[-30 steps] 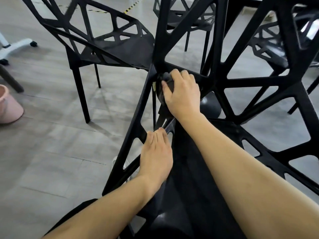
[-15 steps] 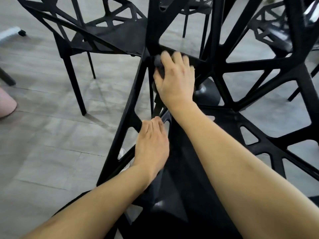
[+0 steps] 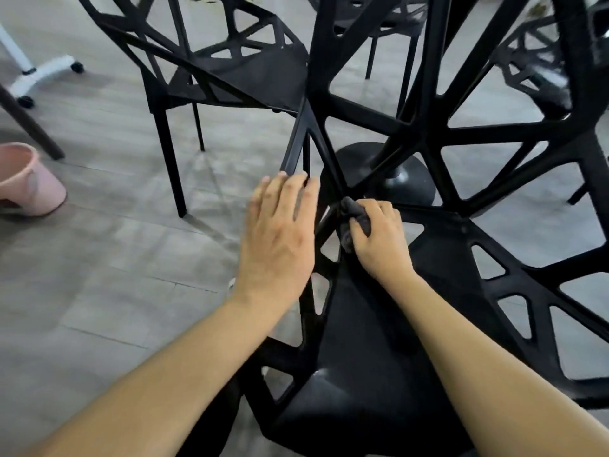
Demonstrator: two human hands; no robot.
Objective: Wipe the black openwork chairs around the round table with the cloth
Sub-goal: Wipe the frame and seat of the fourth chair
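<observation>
basically the right hand point(image 3: 379, 239) has the cloth point(image 3: 354, 219) bunched tight against a strut low on the chair point(image 3: 362, 341), while the left hand point(image 3: 280, 239) rests flat-fingered on the frame, probably steadying it.

Two bare forearms, left grip point(image 3: 280, 239) and right grip point(image 3: 382, 239), sleeveless, ringless.

Chair struts point(image 3: 425, 127) crowd ahead, open floor point(image 3: 108, 258) left, pink bucket point(image 3: 26, 183) beyond

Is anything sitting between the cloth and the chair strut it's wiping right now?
Nothing visible: the right hand presses the dark grey cloth directly on the black openwork plastic chair, where the backrest struts meet the seat. The left hand rests beside it.
</observation>
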